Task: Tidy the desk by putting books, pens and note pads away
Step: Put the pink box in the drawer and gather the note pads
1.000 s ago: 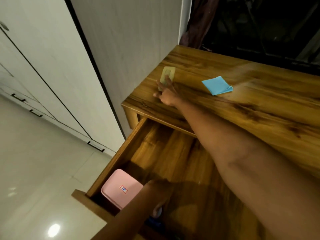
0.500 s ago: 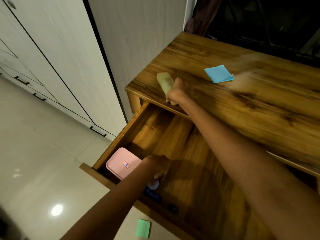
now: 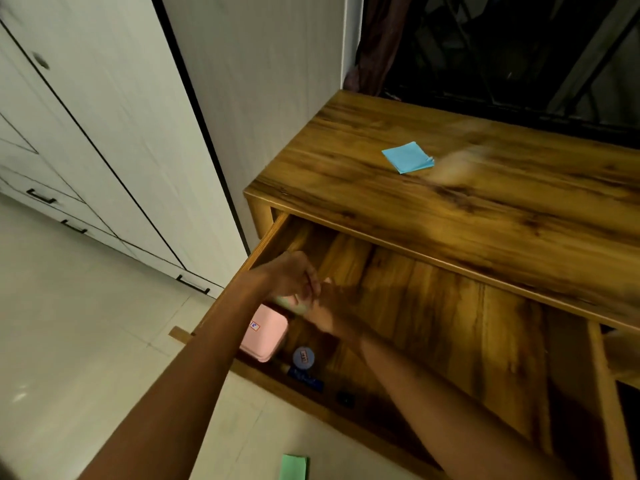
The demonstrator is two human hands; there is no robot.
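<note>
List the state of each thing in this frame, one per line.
Drawer: pulled open.
Pale yellow pad: over the drawer, between both hands.
Left hand: on the pad.
Right hand: on the pad.
Blue notes: lying on the desktop.
Pink case: closed, in the drawer.
Green paper: on the floor.

I stood in a home room, likely a bedroom or study. A wooden desk filled the right of the frame, its drawer pulled open below. White built-in wardrobe doors with dark handles covered the left, a pale tiled floor lay lower left, and a curtain hung by a dark window at upper right.
</note>
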